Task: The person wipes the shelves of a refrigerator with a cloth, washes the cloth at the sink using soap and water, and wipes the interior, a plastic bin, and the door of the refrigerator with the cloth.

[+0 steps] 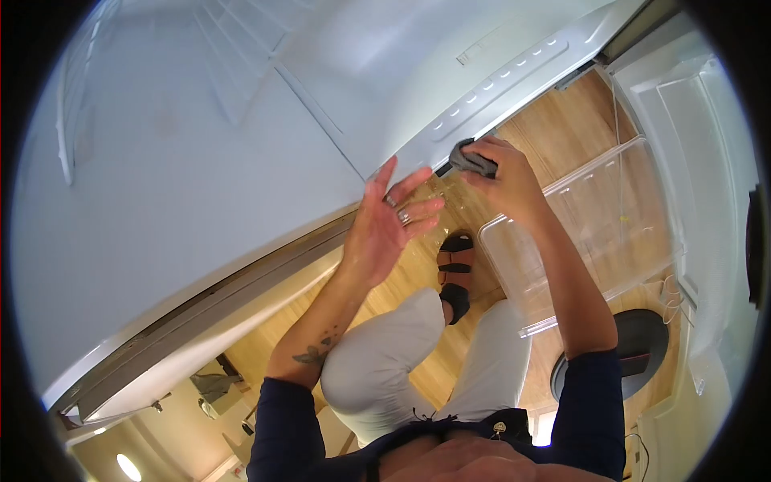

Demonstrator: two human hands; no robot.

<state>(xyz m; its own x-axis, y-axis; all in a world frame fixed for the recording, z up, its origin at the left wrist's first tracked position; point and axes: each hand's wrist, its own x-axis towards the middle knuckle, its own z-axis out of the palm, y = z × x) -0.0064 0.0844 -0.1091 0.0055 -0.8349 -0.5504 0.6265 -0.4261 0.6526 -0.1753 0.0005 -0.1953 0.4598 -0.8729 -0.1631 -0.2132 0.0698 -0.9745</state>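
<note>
A crumpled dark grey cloth is gripped in the fingers of my right hand, close to the front rim of a white fridge cavity. My left hand is held up in front of the same rim, fingers spread, palm showing, with rings on it and nothing in it. A small gap separates the two hands. Ridged side walls and a row of small moulded bumps line the fridge's inside.
To the right hangs the open fridge door with a clear plastic shelf or bin. A round black object sits on the wooden floor below it. My sandalled foot stands beneath my hands.
</note>
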